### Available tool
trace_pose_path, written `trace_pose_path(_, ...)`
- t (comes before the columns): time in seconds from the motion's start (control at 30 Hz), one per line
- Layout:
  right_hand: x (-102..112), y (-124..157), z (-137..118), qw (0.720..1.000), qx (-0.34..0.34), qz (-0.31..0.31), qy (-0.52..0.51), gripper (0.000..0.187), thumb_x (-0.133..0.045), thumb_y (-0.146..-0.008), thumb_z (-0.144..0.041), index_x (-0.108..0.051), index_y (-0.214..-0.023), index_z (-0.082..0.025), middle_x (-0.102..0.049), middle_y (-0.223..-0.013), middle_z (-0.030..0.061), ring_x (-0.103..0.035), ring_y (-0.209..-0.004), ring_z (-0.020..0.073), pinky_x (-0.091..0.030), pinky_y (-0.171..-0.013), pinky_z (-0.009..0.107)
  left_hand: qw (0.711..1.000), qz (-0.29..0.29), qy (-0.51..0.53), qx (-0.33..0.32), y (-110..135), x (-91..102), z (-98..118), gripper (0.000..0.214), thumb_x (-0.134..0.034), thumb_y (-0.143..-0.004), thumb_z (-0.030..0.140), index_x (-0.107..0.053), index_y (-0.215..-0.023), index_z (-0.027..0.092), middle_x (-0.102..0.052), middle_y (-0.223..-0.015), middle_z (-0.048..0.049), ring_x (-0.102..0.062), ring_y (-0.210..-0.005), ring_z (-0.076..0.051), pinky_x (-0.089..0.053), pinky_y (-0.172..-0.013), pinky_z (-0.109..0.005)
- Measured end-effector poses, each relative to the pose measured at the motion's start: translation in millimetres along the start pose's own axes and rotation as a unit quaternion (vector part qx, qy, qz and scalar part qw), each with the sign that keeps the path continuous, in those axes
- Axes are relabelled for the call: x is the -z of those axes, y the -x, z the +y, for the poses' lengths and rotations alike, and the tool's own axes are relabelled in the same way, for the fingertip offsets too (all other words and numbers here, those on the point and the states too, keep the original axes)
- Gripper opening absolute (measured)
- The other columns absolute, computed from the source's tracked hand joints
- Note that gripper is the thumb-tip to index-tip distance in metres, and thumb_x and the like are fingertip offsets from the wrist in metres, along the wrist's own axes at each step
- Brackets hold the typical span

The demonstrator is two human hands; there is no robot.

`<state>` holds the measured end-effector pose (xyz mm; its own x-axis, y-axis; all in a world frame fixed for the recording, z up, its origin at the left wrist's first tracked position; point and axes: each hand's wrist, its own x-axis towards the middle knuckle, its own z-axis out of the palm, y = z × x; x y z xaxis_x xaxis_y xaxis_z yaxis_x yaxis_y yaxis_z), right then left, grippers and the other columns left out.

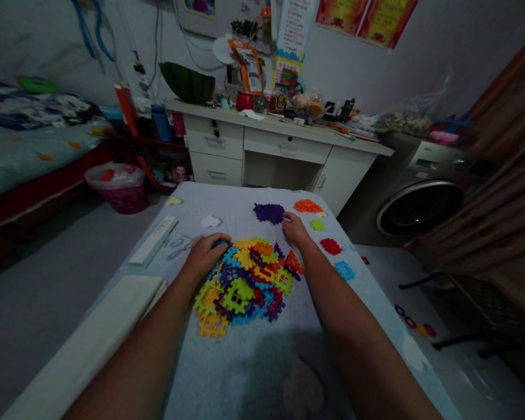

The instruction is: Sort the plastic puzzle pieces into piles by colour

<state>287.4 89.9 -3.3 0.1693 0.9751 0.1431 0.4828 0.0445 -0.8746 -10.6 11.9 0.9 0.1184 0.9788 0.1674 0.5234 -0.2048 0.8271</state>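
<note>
A heap of mixed-colour interlocking plastic tiles (245, 280) lies on the grey-covered table (262, 361). My left hand (206, 254) rests on the heap's far left edge, fingers curled over a blue piece. My right hand (294, 228) reaches past the heap, its fingertips touching the small purple pile (268, 212). Beyond and to the right sit sorted piles: orange (308, 206), light green (317, 224), red (331, 246) and blue (345, 270).
A long white box (153, 239), scissors (181, 245) and a white scrap (210, 221) lie on the table's left. A white board (91, 344) sits at the near left edge. A cluttered desk (280, 140), washing machine (415, 198), bed (30, 151) and pink bin (119, 186) surround it.
</note>
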Motion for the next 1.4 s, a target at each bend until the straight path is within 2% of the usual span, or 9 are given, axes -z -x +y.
trace_pose_path(0.2,13.6,22.2,-12.2,0.999,-0.038,-0.008,-0.020,0.037,-0.053,-0.074,-0.015,-0.066,-0.109,-0.018,-0.069,-0.105,0.0047,-0.062,-0.090,0.0163,-0.050,-0.089,0.035,1.000,-0.004,0.010,0.003,0.8,0.1,1.0,0.033,-0.056,-0.073,0.041,-0.074,-0.096,0.024,-0.075,-0.093,-0.0018,-0.065,-0.092,-0.024,-0.049,-0.089,-0.038)
trace_pose_path(0.33,28.1,40.7,-22.4,0.995,-0.013,-0.098,-0.003,0.031,-0.060,-0.077,-0.019,-0.067,-0.107,-0.019,-0.068,-0.103,0.0043,-0.061,-0.086,0.0156,-0.050,-0.085,0.033,1.000,-0.002,0.007,0.007,1.7,0.7,2.5,0.033,-0.056,-0.074,0.041,-0.073,-0.096,0.024,-0.075,-0.094,-0.0018,-0.065,-0.092,-0.024,-0.049,-0.088,-0.037)
trace_pose_path(0.47,38.8,49.5,-33.8,0.981,0.024,-0.173,0.085,0.024,-0.068,-0.069,-0.012,-0.070,-0.092,-0.020,-0.069,-0.098,0.0027,-0.060,-0.088,0.0170,-0.047,-0.082,0.029,1.000,-0.006,0.011,0.010,1.7,0.8,2.9,0.033,-0.055,-0.074,0.041,-0.073,-0.096,0.024,-0.075,-0.094,-0.0023,-0.065,-0.093,-0.025,-0.049,-0.088,-0.038)
trace_pose_path(0.57,41.9,51.6,-40.9,0.959,0.036,-0.230,0.159,0.021,-0.067,-0.066,-0.007,-0.069,-0.082,-0.019,-0.068,-0.084,0.0001,-0.058,-0.076,0.0150,-0.045,-0.072,0.025,1.000,-0.007,0.012,0.009,1.7,0.6,2.9,0.033,-0.056,-0.074,0.040,-0.073,-0.096,0.024,-0.075,-0.093,-0.0023,-0.065,-0.094,-0.025,-0.050,-0.089,-0.038)
trace_pose_path(0.67,41.8,54.2,-46.4,0.943,0.025,-0.268,0.198,0.024,-0.066,-0.064,-0.006,-0.068,-0.084,-0.019,-0.062,-0.070,-0.0037,-0.053,-0.062,0.0120,-0.039,-0.059,0.022,1.000,-0.007,0.012,0.010,2.0,0.6,3.3,0.033,-0.056,-0.074,0.040,-0.073,-0.097,0.024,-0.075,-0.092,-0.0018,-0.065,-0.095,-0.025,-0.049,-0.090,-0.038)
trace_pose_path(0.77,40.1,57.1,-50.9,0.938,0.018,-0.286,0.195,0.033,-0.067,-0.063,-0.005,-0.068,-0.091,-0.021,-0.058,-0.065,-0.0061,-0.050,-0.057,0.0110,-0.035,-0.054,0.022,1.000,-0.007,0.010,0.012,1.9,0.8,3.6,0.034,-0.056,-0.073,0.040,-0.074,-0.097,0.023,-0.075,-0.094,-0.0020,-0.065,-0.096,-0.025,-0.049,-0.090,-0.037)
trace_pose_path(1.0,37.8,58.2,-50.8,0.935,0.021,-0.293,0.197,0.030,-0.068,-0.060,-0.004,-0.065,-0.086,-0.020,-0.058,-0.070,-0.0063,-0.048,-0.059,0.0099,-0.034,-0.054,0.021,1.000,-0.008,0.008,0.016,1.8,0.4,2.3,0.035,-0.056,-0.074,0.041,-0.074,-0.098,0.023,-0.075,-0.092,-0.0020,-0.065,-0.092,-0.024,-0.049,-0.088,-0.036)
trace_pose_path(1.13,40.8,56.4,-46.9,0.948,-0.006,-0.282,0.147,0.025,-0.065,-0.062,-0.003,-0.060,-0.080,-0.020,-0.056,-0.065,-0.0077,-0.049,-0.057,0.0093,-0.034,-0.053,0.020,1.000,-0.006,0.006,0.014,2.2,0.4,2.6,0.035,-0.056,-0.073,0.041,-0.074,-0.098,0.024,-0.075,-0.091,-0.0014,-0.064,-0.091,-0.024,-0.050,-0.087,-0.036)
trace_pose_path(1.4,55.2,52.1,-46.3,0.969,-0.020,-0.245,0.019,0.014,-0.059,-0.065,-0.007,-0.059,-0.075,-0.018,-0.057,-0.058,-0.0066,-0.051,-0.054,0.0099,-0.036,-0.054,0.021,1.000,-0.005,0.002,0.014,1.9,1.5,4.9,0.034,-0.056,-0.072,0.040,-0.074,-0.097,0.024,-0.075,-0.093,-0.0018,-0.064,-0.091,-0.024,-0.050,-0.085,-0.036)
